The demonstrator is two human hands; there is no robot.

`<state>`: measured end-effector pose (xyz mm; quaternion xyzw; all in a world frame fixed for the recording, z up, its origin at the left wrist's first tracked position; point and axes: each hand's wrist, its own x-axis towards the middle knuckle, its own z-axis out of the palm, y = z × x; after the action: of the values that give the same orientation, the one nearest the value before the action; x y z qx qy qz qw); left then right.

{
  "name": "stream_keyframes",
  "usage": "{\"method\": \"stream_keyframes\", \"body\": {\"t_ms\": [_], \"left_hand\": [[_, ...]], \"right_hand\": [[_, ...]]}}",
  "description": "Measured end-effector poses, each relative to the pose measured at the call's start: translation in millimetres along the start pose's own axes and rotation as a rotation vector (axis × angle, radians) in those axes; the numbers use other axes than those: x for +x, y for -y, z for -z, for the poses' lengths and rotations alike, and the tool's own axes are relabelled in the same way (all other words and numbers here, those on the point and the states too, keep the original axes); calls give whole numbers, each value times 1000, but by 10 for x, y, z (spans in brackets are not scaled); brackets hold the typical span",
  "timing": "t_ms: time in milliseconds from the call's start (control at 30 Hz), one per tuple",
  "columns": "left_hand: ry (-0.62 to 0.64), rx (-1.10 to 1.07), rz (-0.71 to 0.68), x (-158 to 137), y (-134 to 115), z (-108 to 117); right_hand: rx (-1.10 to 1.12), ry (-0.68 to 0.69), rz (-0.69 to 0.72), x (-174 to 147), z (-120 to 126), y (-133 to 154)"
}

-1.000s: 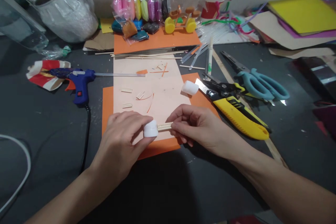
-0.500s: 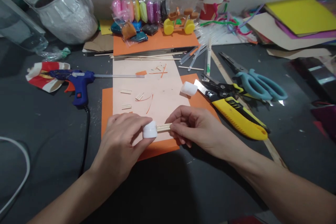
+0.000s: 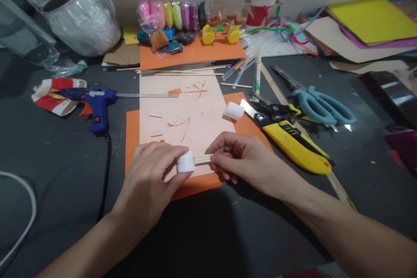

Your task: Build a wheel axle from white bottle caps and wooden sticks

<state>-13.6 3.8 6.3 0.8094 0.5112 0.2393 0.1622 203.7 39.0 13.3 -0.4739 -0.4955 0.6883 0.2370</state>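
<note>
Between the thumb and fingers of my left hand (image 3: 156, 167) is a small white cylinder (image 3: 186, 162) that looks like a plastic cap. Short wooden sticks (image 3: 202, 159), side by side, reach from its right side to my right hand (image 3: 233, 156), which pinches their other end. Whether the sticks are fixed to the cylinder I cannot tell. Both hands are low over a pale sheet (image 3: 208, 113) lying on orange card (image 3: 192, 189). Short cut stick pieces (image 3: 156, 133) and thin orange strips (image 3: 185, 129) lie on the sheet. A second white cylinder (image 3: 233, 110) rests on its side beyond my right hand.
A blue glue gun (image 3: 99, 110) with a glue stick lies at left. To the right are a yellow utility knife (image 3: 296, 147), black-and-yellow pliers (image 3: 276, 110) and blue-handled scissors (image 3: 322, 104). Clay packets (image 3: 176, 15) and a yellow-wheeled model (image 3: 221, 30) stand at the back.
Both hands keep the same hold on the white cylinder and sticks. Only a very slight shift of the view shows.
</note>
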Motion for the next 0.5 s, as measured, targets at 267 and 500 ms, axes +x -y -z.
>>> {"method": "stream_keyframes", "body": {"t_ms": [267,500], "left_hand": [[-11,10,-5,-4,-2,-5],[-8,25,3,-7,-1,-8]], "right_hand": [[-8,5,-3,10,3,3],[-7,0,-11,-1,11,7]]}}
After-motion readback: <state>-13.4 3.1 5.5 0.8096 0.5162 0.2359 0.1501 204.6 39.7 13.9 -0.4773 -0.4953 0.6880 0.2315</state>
